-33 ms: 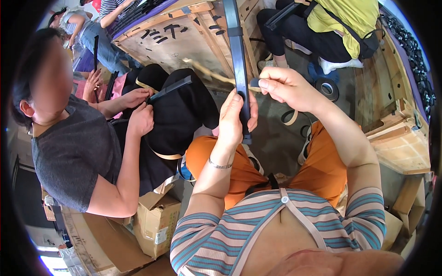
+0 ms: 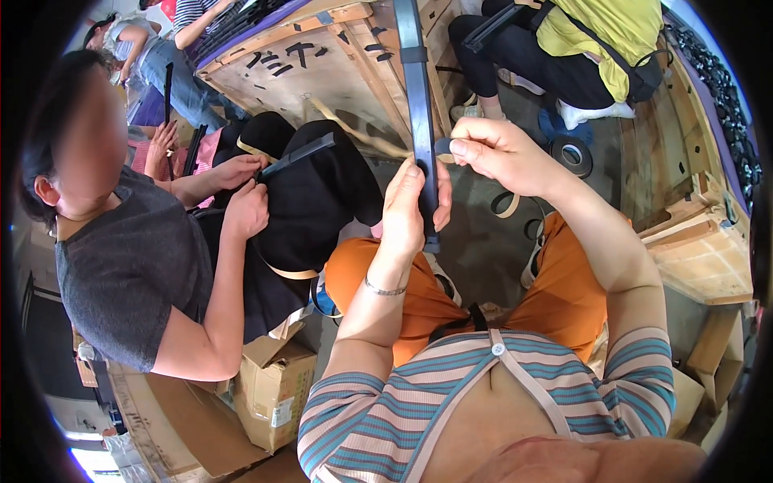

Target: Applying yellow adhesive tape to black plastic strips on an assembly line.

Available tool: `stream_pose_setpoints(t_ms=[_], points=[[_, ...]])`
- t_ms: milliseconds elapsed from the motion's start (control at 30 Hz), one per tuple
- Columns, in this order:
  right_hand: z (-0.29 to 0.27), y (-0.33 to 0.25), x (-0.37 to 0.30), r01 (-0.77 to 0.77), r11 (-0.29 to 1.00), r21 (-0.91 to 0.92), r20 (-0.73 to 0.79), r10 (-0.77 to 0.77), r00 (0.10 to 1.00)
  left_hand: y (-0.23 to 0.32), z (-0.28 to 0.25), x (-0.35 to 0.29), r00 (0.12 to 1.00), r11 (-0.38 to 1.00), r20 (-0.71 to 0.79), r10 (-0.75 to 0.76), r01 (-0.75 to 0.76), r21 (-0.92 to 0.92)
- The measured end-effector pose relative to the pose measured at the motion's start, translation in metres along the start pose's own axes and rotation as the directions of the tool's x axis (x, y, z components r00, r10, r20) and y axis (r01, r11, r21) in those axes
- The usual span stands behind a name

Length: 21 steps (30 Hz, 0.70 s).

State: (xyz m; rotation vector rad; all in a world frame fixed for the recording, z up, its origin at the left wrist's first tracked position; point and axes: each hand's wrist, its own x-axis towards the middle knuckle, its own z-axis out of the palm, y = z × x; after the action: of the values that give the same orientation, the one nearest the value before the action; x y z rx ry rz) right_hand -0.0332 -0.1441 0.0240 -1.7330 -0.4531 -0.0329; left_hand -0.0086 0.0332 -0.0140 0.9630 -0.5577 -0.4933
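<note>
My left hand (image 2: 405, 201) is wrapped around the lower part of a long, narrow black bar (image 2: 420, 105), which stands nearly upright before me. A dark band (image 2: 414, 55) circles the bar higher up. To the right of the bar, my right hand (image 2: 499, 157) pinches the short dark end of a tape strip (image 2: 442, 146) between thumb and forefinger. From there a tan strip (image 2: 362, 137) runs behind the bar and out to the left, its far end loose in the air. How the strip meets the bar is hidden.
At my left a seated co-worker holds a similar dark bar (image 2: 298, 155). A roll of black tape (image 2: 572, 156) and a curled tan-and-black strip (image 2: 509, 205) lie on the floor ahead. Wooden crates (image 2: 306, 76) stand in front, cardboard boxes (image 2: 274, 394) at lower left.
The tan strip's loose end has swung a little to the left and up. My right hand has shifted slightly left; my left hand and the bar stay put.
</note>
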Motion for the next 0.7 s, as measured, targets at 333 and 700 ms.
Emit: stream_pose_setpoints(t_ms=[333, 700], points=[[0.004, 0.0008, 0.0004, 0.098, 0.994, -0.053, 0.005, -0.097, 0.995, 0.0016, 0.0019, -0.0012, 0.999, 0.999, 0.033, -0.034, 0.034, 0.01], [0.0069, 0.0053, 0.0023, 0.103, 0.994, -0.041, -0.013, -0.104, 0.995, 0.0019, 0.0025, -0.0012, 0.999, 0.997, 0.016, -0.039, 0.037, 0.07]])
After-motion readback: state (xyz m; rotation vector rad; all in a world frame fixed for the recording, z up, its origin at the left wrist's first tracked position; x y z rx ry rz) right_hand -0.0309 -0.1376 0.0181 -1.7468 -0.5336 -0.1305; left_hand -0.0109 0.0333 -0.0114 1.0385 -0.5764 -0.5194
